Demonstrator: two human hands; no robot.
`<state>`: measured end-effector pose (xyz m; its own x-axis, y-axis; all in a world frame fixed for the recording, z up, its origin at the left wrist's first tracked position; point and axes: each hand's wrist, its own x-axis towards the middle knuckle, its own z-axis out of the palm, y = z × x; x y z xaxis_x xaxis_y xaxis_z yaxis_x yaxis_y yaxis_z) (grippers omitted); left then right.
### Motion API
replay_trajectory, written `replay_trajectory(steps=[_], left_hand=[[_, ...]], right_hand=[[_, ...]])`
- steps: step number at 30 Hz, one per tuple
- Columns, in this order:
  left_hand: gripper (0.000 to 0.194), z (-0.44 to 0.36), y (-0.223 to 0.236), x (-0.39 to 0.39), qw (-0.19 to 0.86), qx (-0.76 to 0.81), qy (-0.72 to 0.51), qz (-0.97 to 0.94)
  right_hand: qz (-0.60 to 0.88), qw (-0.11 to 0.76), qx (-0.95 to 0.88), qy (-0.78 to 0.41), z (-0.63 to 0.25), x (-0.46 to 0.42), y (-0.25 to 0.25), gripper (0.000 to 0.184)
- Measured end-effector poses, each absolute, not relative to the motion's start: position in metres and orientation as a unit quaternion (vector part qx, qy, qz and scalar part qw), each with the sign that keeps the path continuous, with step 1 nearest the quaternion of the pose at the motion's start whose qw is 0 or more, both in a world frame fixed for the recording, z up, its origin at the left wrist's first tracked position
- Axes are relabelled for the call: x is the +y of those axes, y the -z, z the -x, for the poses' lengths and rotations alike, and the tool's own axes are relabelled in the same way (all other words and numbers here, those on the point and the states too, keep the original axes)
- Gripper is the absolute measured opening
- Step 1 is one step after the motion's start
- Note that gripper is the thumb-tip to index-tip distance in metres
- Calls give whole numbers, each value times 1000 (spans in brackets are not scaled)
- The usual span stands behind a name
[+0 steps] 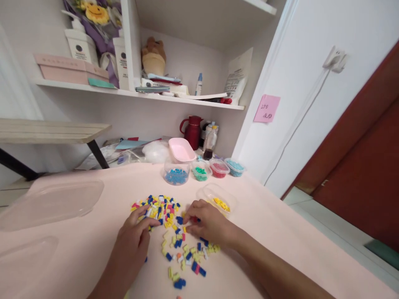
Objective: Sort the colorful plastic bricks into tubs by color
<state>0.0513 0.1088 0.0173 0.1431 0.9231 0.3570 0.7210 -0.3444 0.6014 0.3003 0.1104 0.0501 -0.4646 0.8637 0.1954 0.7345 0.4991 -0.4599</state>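
Note:
Small toy building bricks (160, 209) in yellow, blue, white and pink lie in a loose heap on the pink cloth, with more scattered nearer to me. My left hand (135, 228) rests at the heap's left side, fingers apart, its fingertips touching bricks. At the right of the heap, my right hand (207, 222) has bent fingers, with a gap between thumb and forefinger over a few bricks. Part of what lies beneath its palm is hidden. Just beyond it is a clear plastic tub (229, 198) holding yellow bricks (221, 204).
Behind stand tubs of blue bricks (176, 176), green bricks (200, 172), red bricks (219, 167) and light blue bricks (235, 165). A pink basin (181, 150) and red jug (193, 132) are farther back. Clear lids (56, 203) lie left. A shelf (187, 99) overhangs the back.

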Motion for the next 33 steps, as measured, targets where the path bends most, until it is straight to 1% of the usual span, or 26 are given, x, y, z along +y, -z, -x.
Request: replay_trajectory(steps=[7, 12, 15, 18, 20, 24, 28, 31, 33], left_hand=[[32, -50, -12, 112, 163, 570, -407, -695], [33, -53, -24, 106, 185, 585, -447, -651], [30, -52, -29, 104, 201, 604, -459, -620], [29, -50, -29, 105, 205, 613, -472, -600], [29, -49, -28, 105, 208, 615, -479, -591], [28, -49, -31, 105, 215, 620, -492, -572], [26, -49, -32, 105, 213, 619, -509, -559], [25, -48, -30, 106, 209, 616, -518, -556], [25, -48, -29, 106, 209, 618, -519, -552]], right_hand=[[475, 199, -843, -153, -298, 107, -49, 17], [466, 168, -862, -109, -292, 97, -56, 15], [469, 167, -861, -102, -287, 93, -57, 15], [471, 173, -858, -114, -283, 91, -56, 22], [470, 178, -856, -122, -282, 90, -56, 24], [477, 185, -849, -133, -282, 90, -58, 21], [475, 195, -850, -120, -284, 90, -62, 22], [477, 221, -844, -102, -291, 91, -69, 21], [490, 253, -829, -88, -300, 94, -75, 16]])
